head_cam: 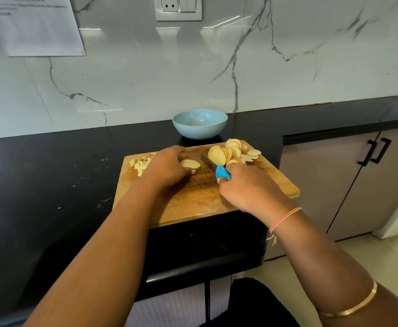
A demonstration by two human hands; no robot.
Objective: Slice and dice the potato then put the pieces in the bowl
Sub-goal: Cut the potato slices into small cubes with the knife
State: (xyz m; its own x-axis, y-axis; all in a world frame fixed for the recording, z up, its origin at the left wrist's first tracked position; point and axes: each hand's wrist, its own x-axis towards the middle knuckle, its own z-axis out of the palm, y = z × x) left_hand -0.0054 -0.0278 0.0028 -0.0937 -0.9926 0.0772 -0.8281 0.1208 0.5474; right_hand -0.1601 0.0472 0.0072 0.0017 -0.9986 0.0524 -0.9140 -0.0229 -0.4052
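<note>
From the head camera I look down on a wooden board lying on the black table, close to the table's front edge.

My left hand rests on the board left of centre. Its fingers are curled over a single potato slice that lies flat, and the thumb is against the slice's near edge, so the hand pinches it in place.

My right hand grips the knife by its blue handle, fingers wrapped tight round it. The grey blade points away and to the left, just right of the held slice. Its far part is against or just beside the slices; I cannot tell which. These are heaped at the board's far right corner, some leaning on edge, others flat and overlapping.

The dice, small pale pieces, sit at the far left corner, partly hidden behind my left hand.

The bowl, pale blue, stands on the table just beyond the board's far edge, apart from both hands.

A pink thread circles my right wrist and a gold bangle sits further up that forearm.

Behind the table rises a marble wall carrying a socket and a printed sheet. A cabinet with black handles stands at the right.
</note>
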